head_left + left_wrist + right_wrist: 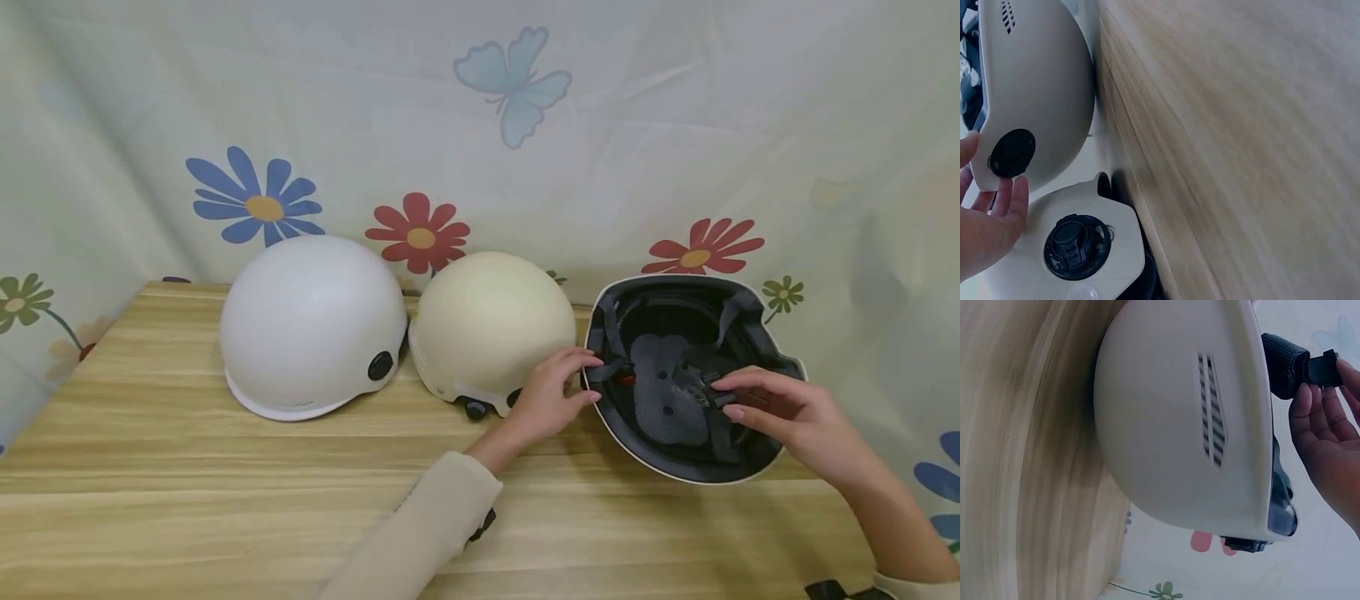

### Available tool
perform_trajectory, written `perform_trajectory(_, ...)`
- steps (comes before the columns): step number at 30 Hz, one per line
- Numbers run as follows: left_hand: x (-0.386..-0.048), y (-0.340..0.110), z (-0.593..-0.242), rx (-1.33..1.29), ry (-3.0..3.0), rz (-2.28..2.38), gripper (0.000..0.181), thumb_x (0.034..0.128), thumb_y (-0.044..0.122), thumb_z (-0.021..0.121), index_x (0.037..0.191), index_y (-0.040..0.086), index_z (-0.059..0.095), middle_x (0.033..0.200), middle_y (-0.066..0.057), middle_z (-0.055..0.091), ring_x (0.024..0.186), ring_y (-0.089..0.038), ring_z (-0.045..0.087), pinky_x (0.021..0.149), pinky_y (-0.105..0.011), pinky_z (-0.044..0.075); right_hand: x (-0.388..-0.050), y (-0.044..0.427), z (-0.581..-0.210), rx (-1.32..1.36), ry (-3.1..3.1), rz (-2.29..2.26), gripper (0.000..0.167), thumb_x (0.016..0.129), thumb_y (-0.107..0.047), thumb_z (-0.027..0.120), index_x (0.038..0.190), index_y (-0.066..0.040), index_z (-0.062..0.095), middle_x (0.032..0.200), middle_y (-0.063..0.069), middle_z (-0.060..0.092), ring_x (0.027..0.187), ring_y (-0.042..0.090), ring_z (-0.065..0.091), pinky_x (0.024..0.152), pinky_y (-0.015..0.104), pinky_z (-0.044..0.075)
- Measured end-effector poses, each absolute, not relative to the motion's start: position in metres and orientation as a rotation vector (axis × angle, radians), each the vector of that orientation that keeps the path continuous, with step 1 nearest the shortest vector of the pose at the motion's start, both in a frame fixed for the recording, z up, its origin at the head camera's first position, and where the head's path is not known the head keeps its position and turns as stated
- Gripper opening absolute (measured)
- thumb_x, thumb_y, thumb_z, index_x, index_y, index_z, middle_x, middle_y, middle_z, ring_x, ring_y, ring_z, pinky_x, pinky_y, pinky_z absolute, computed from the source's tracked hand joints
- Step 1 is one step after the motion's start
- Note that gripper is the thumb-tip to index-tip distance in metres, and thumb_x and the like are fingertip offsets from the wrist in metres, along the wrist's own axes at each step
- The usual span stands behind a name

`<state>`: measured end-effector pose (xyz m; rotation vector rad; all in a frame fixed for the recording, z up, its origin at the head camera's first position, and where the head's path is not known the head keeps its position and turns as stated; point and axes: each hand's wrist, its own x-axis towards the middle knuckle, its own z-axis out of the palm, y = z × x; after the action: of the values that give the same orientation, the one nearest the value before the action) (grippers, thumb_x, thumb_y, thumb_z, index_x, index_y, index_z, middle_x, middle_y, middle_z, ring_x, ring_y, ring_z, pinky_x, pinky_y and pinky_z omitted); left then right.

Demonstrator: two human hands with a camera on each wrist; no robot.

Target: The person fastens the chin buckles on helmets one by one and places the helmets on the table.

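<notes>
Beige left sleeve [420, 533] nearest, between 6 and 7 o'clock. Upturned helmet [663, 400] between 3 and 4 o'clock, rounded shell on the table [225, 500]. Left hand [551, 400] grips its rim at the helmet's 9; right hand [813, 429], at its 4, pinches a black buckle [1327, 372], fingertips close together. Risk: curved shell may rock if left grip slackens during a pull; rolling toward 9 could knock the cream helmet [495, 321].
</notes>
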<state>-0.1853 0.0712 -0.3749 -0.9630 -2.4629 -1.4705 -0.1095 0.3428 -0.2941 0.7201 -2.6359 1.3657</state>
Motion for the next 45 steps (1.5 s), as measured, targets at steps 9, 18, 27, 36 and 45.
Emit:
perform_trajectory(9, -0.184, 0.08, -0.371, -0.933, -2.457, -1.43, 0.036, 0.0835, 0.02, 0.068, 0.117, 0.011, 0.06, 0.123, -0.004, 0.052, 0.097, -0.016, 0.052, 0.075, -0.018, 0.042, -0.111, 0.338, -0.284, 0.92, -2.511, 1.496, 0.036, 0.077, 0.025, 0.052, 0.108, 0.007, 0.058, 0.105, 0.009, 0.056, 0.087, 0.011, 0.059, 0.072, 0.018, 0.05)
perform_trajectory(18, -0.185, 0.082, -0.369, -0.927, -2.493, -1.456, 0.035, 0.0846, 0.018, 0.066, 0.119, 0.012, 0.059, 0.127, -0.003, 0.049, 0.11, -0.017, 0.049, 0.08, -0.02, 0.045, -0.113, 0.334, -0.272, 1.006, -2.404, 1.536, 0.039, 0.075, 0.029, 0.051, 0.108, 0.009, 0.058, 0.106, 0.011, 0.056, 0.089, 0.013, 0.057, 0.074, 0.016, 0.048)
perform_trajectory(27, -0.187, 0.078, -0.374, -0.951, -2.471, -1.489, 0.035, 0.0848, 0.016, 0.066, 0.119, 0.01, 0.059, 0.127, -0.006, 0.049, 0.104, -0.02, 0.052, 0.078, -0.021, 0.045, -0.117, 0.334, -0.263, 0.916, -2.377, 1.469, 0.039, 0.076, 0.028, 0.05, 0.109, 0.008, 0.058, 0.106, 0.009, 0.056, 0.086, 0.013, 0.057, 0.07, 0.015, 0.047)
perform_trajectory(36, -0.188, 0.077, -0.374, -0.985, -2.43, -1.512, 0.035, 0.0842, 0.015, 0.067, 0.118, 0.008, 0.059, 0.125, -0.007, 0.05, 0.103, -0.022, 0.053, 0.078, -0.026, 0.047, -0.114, 0.332, -0.256, 0.742, -2.444, 1.187, 0.038, 0.075, 0.026, 0.055, 0.108, 0.007, 0.059, 0.099, 0.001, 0.058, 0.061, 0.01, 0.049, 0.047, 0.021, 0.037)
perform_trajectory(45, -0.185, 0.08, -0.367, -0.99, -2.413, -1.532, 0.034, 0.0841, 0.017, 0.067, 0.116, 0.008, 0.06, 0.122, -0.006, 0.051, 0.11, -0.019, 0.049, 0.08, -0.02, 0.046, -0.115, 0.325, -0.257, 0.84, -2.441, 1.214, 0.038, 0.074, 0.026, 0.056, 0.107, 0.007, 0.059, 0.1, 0.003, 0.059, 0.074, 0.009, 0.058, 0.063, 0.013, 0.047)
